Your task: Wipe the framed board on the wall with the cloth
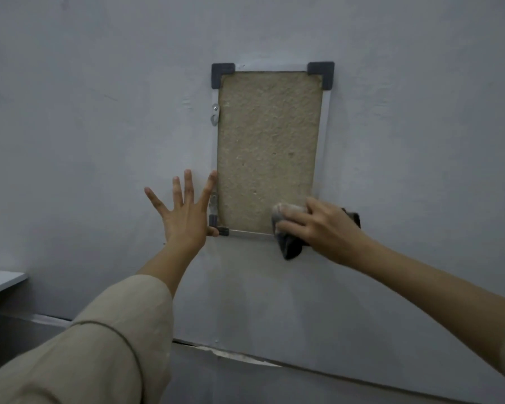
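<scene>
Your right hand (318,225) is clenched around the cloth (287,243), pressing it flat at the board (267,153)'s lower right corner, and nearly all of the board lies up and to the left of that grip. The board hangs on the wall (99,112) with its long axis running top to bottom, so the stroke that counts from here looks like a climb straight up the right side, then across. Your left hand (184,211) is spread open, gripping nothing, palm on the wall just beside the lower left edge, with the forefinger along the frame (325,118) and the thumb at the bottom corner; I'd say it's steadying the board. The right hand is plainly the one placed to wipe. Now the blind spots: your right hand and the cloth cover the lower right corner piece entirely, so you can't tell what's there. The bottom rail disappears under the cloth. Dust or marks on the rough tan surface are too faint to make out.
</scene>
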The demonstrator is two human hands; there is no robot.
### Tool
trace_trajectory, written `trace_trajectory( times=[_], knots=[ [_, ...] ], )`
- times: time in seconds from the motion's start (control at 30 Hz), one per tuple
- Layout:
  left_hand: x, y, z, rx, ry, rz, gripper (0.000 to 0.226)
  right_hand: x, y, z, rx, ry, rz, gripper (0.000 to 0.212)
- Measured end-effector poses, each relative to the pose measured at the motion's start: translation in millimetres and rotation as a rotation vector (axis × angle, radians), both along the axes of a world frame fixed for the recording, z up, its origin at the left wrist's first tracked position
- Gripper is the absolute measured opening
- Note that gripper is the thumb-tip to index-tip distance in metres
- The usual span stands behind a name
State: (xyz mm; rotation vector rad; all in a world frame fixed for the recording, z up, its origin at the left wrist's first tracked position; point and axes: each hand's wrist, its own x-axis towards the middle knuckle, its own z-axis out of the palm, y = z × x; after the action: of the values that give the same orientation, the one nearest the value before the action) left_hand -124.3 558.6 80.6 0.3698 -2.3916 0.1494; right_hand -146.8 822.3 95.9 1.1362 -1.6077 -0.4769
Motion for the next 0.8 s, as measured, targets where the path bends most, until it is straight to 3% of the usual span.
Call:
trace_trajectory(
  times=[0.13, 0.27, 0.33, 0.4, 0.5, 0.7, 0.8],
  knots=[
    [2, 0, 0, 0.005, -0.005, -0.006, 0.116, -2, 3, 13, 0.106, 0.064, 0.014, 0.025],
    [0, -2, 0, 0.000, -0.002, -0.005, 0.118, -6, 3, 81, -0.268, 0.163, 0.002, 0.033],
    [0, -2, -1, -0.004, -0.004, -0.007, 0.117, -4, 6, 102, -0.484, 0.130, -0.021, 0.035],
    [0, -2, -1, -0.005, -0.001, -0.009, 0.117, -1, 3, 99, -0.570, 0.093, -0.028, 0.039],
    [-1, -2, -1, -0.002, 0.002, -0.012, 0.116, 2, -8, 59, -0.439, 0.078, 0.020, 0.034],
    [0, -2, -2, 0.012, -0.002, -0.005, 0.115, 3, -30, -20, 0.120, -0.049, 0.005, 0.018],
    [-1, -2, -3, 0.017, 0.005, -0.012, 0.115, 2, -42, 17, 0.077, -0.034, -0.001, 0.023]
  ],
)
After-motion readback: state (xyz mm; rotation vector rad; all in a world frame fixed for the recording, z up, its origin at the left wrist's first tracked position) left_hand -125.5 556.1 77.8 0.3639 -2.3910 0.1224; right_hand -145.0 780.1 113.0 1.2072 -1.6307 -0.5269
